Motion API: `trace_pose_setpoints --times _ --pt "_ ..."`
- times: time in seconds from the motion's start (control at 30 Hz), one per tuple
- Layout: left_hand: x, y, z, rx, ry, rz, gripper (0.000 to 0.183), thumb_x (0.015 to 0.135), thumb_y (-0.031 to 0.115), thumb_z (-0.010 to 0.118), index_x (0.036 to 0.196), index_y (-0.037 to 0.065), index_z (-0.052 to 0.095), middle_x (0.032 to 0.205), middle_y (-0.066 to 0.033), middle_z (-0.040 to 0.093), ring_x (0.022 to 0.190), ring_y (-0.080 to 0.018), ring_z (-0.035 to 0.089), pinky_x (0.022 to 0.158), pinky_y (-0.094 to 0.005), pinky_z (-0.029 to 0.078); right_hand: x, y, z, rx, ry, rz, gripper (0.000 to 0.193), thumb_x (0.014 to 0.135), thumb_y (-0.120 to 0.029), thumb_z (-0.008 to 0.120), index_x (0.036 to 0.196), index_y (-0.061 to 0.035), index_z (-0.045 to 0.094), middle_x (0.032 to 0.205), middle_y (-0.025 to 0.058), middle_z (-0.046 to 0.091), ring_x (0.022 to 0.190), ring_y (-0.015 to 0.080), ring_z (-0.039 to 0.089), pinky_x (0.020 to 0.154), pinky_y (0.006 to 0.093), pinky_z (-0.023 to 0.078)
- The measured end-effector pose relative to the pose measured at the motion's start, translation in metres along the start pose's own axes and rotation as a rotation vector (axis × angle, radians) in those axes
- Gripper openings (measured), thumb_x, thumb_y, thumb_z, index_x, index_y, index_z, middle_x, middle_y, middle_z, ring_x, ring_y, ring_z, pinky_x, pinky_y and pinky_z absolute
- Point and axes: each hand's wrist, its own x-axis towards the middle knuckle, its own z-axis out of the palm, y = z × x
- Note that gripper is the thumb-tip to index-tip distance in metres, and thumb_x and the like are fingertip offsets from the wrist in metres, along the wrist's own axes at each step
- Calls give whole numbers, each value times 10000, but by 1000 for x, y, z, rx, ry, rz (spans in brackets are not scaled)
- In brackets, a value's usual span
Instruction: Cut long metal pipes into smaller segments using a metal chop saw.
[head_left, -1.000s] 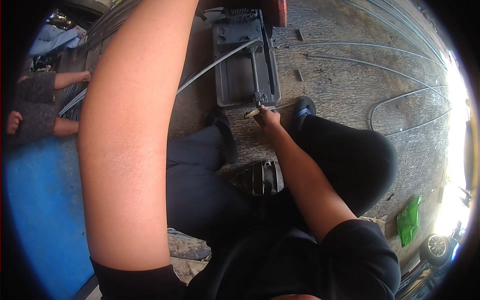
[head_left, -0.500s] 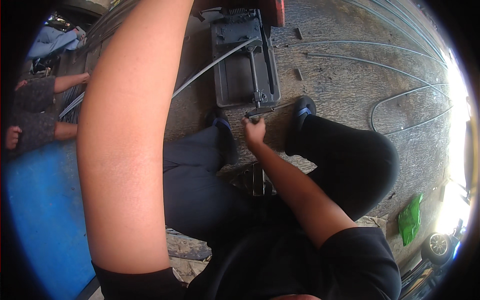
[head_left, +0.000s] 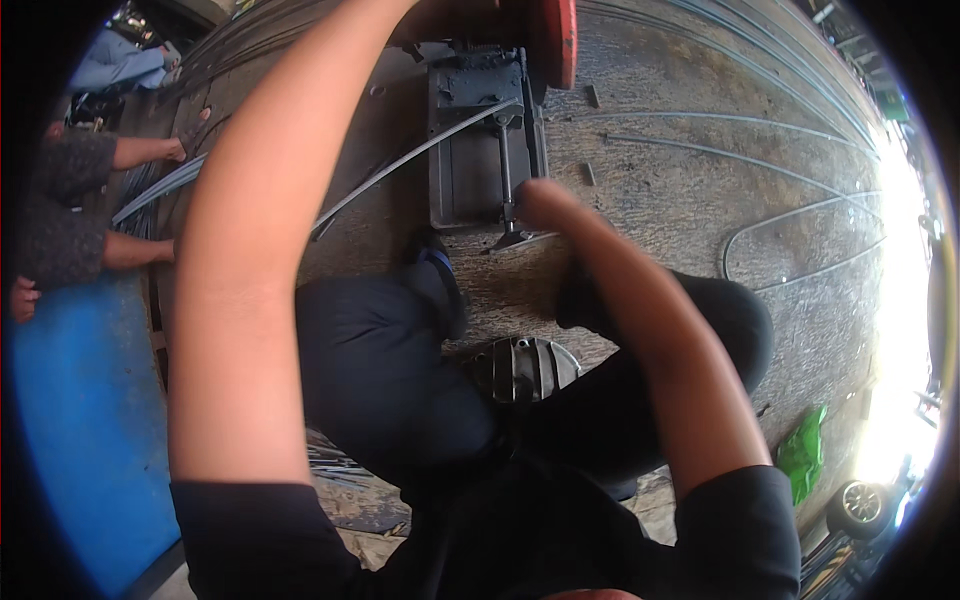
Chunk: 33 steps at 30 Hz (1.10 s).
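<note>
A dark metal cut-off saw [head_left: 465,180] with a red guard [head_left: 562,45] stands on the floor in front of my feet. A long thin metal rod [head_left: 400,160] slants from the left into its vise. My left forearm [head_left: 270,190] reaches up past the top edge beside the saw; that hand is out of view. My right hand [head_left: 545,205], blurred by motion, is beside the vise's screw shaft [head_left: 506,165], just above the crank handle [head_left: 512,240]. Its fingers are smeared, and whether it touches the shaft I cannot tell.
Long rods [head_left: 740,118] stretch across the floor at the right, with short cut pieces [head_left: 589,174] near the saw. At the left sits another person [head_left: 75,195] near a blue panel [head_left: 85,420]. A ribbed metal part [head_left: 530,368] lies between my legs; a green bag [head_left: 803,455] is at right.
My right hand has come off the crank handle, moving up and slightly right. The red guard shows lower in the picture. My view has shifted a little.
</note>
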Motion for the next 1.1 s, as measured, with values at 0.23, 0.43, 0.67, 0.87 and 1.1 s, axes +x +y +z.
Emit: trace_pose_setpoints --times 0.23,0.43,0.67,0.87,1.1 --pt "-193 -187 -54 138 33 -255 325 923 311 525 972 -9 554 869 -145 620 838 -192 597 758 -330 451 9 114 -95 -494 -650 96 258 819 -171 515 967 -15 657 936 174 668 835 294 669 691 407 543" --pt "-354 -308 -72 837 -163 -475 391 905 336 518 1165 45 529 999 -214 615 962 -386 576 817 -459 451 71 166 -56 65 256 -122 189 826 -137 566 993 -81 634 853 129 660 816 289 638 747 370 501" --pt "-355 -342 -82 868 -427 -364 238 926 323 477 914 85 477 742 -182 608 696 -409 591 600 -501 457 136 138 -11 269 375 -46 296 841 -203 621 1117 -98 602 969 91 651 860 228 634 773 333 488" --pt "-335 -346 -87 855 -433 -331 232 927 315 477 916 83 473 738 -181 610 685 -403 595 577 -500 453 135 88 -10 550 394 149 287 843 -223 607 1111 -123 614 916 97 654 850 224 636 744 352 488" --pt "-333 -343 -90 847 -419 -284 236 927 309 479 887 77 467 704 -179 607 653 -415 584 567 -507 446 150 91 -13 433 458 138 227 903 -187 486 1083 -124 610 952 108 655 900 277 637 775 373 492"
